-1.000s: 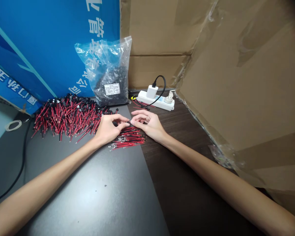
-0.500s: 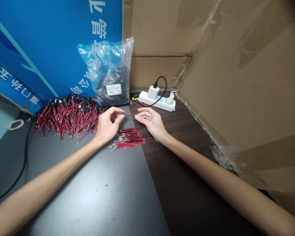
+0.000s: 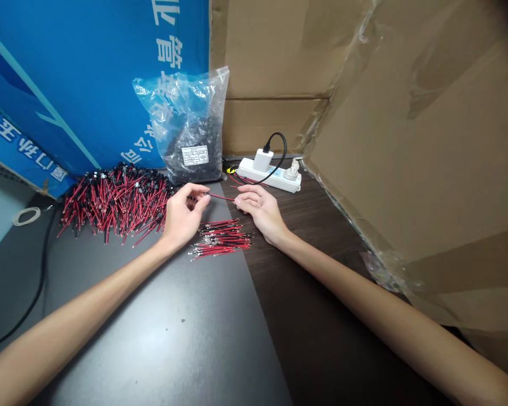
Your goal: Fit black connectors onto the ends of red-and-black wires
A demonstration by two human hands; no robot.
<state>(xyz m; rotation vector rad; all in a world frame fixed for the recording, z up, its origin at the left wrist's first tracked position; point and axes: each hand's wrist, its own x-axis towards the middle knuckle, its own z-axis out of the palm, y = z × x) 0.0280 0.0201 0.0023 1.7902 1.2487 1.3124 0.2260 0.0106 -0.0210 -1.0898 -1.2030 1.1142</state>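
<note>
My left hand and my right hand each pinch one end of a short red and black wire, which spans the gap between them just above the table. Below the hands lies a small bundle of red and black wires. A large heap of the same wires with black connectors spreads to the left of my left hand. Behind them stands a clear plastic bag of small black parts with a white label.
A white power strip with a plugged charger and black cable lies at the back. A blue printed box stands behind the heap, cardboard walls to the rear and right. A black cable and a white ring lie far left.
The hands, touching fingertip to fingertip a second ago, have drawn apart. The single wire now stretches between them, held slightly higher and farther back.
</note>
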